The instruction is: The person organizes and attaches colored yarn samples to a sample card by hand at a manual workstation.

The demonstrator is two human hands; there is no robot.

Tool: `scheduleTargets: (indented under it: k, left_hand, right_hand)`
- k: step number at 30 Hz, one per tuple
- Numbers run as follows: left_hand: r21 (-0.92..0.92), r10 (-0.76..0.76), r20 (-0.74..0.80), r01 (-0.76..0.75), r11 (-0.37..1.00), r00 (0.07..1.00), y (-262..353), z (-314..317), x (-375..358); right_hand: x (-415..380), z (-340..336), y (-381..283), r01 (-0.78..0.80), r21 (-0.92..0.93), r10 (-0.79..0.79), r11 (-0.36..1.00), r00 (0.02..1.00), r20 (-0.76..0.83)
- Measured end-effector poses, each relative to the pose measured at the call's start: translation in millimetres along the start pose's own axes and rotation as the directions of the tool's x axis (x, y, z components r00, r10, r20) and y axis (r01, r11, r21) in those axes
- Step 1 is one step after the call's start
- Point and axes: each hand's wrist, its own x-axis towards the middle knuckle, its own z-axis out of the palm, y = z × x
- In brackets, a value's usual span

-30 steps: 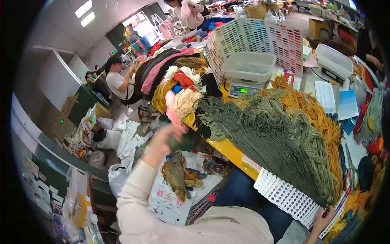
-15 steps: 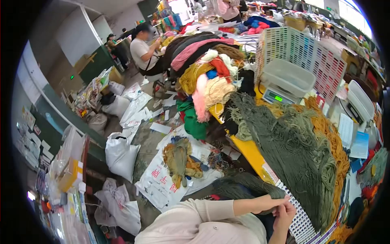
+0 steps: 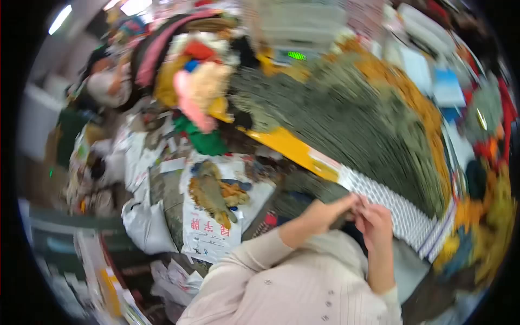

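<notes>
My left hand (image 3: 337,208) and my right hand (image 3: 374,218) meet in front of my body, fingertips pinched together. Whatever is between the fingers is too small and blurred to make out. Beside and below my left hand lies a dark grey-green yarn skein (image 3: 310,188), partly hidden by that hand and forearm. A large pile of grey-green yarn (image 3: 346,127) covers the table just beyond both hands. Near my fingers runs a white patterned strip (image 3: 387,206) along the table's edge, continuing into a yellow edge (image 3: 290,151).
Ochre yarn (image 3: 417,92) borders the green pile. A scale with a lit display (image 3: 296,56) holds a clear bin (image 3: 303,27). Coloured skeins (image 3: 203,86) are heaped further left. On the floor lie a printed white sack (image 3: 208,238) and mixed yarn (image 3: 211,189). A seated person (image 3: 108,81) is beyond.
The view has tilted down and shifted right, blurring the picture. My hands remain together at the fingertips, with the right hand more upright and its fingers more visible.
</notes>
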Motion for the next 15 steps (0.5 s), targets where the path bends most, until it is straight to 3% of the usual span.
scheduleTargets:
  k: [2,3,5,6,9,15]
  left_hand:
    - [0.159,0.113,0.116,-0.131,0.979,0.987,0.0,-1.1,-4.4]
    - [0.226,0.12,0.2,-0.165,0.96,0.972,-8.4,-7.4,2.2]
    - [-0.137,0.078,0.212,-0.05,0.989,0.974,-16.8,-10.5,6.1]
    - [-0.335,0.065,0.247,0.022,0.942,0.967,-18.7,-11.7,8.9]
    - [-0.307,-0.046,0.101,0.075,0.949,0.994,-21.3,-8.1,9.5]
    - [-0.372,-0.042,0.194,0.113,0.921,0.98,-24.1,-7.0,11.5]
  right_hand:
    - [-5.1,-5.1,6.6,-0.11,0.127,0.104,0.986,0.993,0.048]
    - [-4.3,-6.6,5.2,-0.087,0.103,0.077,0.991,0.993,0.091]
    - [-4.6,-8.1,5.0,-0.091,0.145,0.078,0.985,0.992,0.098]
    - [-4.6,-9.4,4.3,-0.083,0.18,0.064,0.98,0.992,0.108]
    - [-5.3,-15.4,4.4,-0.093,0.216,0.063,0.972,0.988,0.139]
    - [-7.2,-19.2,2.6,-0.113,0.192,0.092,0.975,0.989,0.118]
